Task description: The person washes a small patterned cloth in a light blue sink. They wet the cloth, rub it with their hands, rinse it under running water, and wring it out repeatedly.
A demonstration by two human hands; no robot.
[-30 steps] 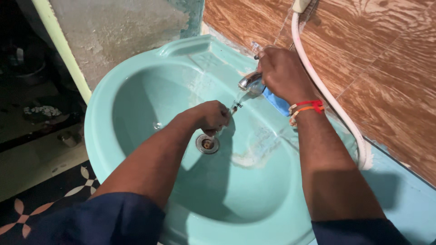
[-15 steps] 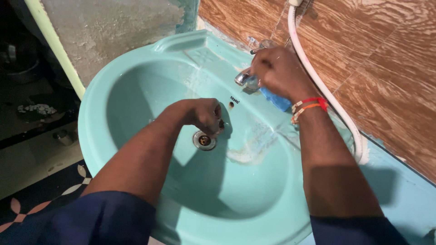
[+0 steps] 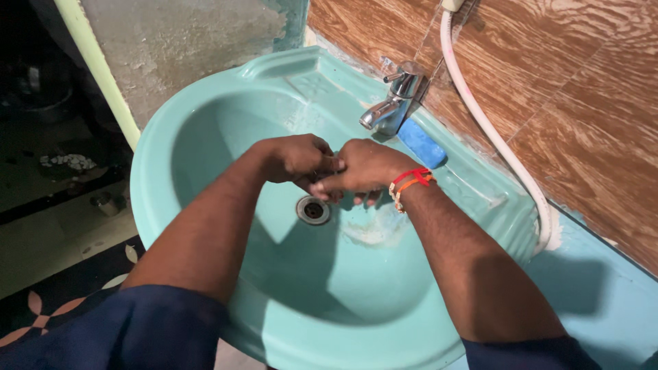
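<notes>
Turquoise basin below; left hand and right hand pressed together, fingers curled, holding nothing visible, over drain.

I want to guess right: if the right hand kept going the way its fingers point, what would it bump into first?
The right hand points across the basin toward the left hand, and the two already touch above the drain. So it would meet the left hand first. Beyond that lies the sink's far wall, though depth is hard to judge.

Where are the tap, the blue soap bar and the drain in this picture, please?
tap (image 3: pixel 394 103), head view, on its chrome body.
blue soap bar (image 3: pixel 421 142), head view, on its top face.
drain (image 3: pixel 313 210), head view, on its metal ring.
</notes>
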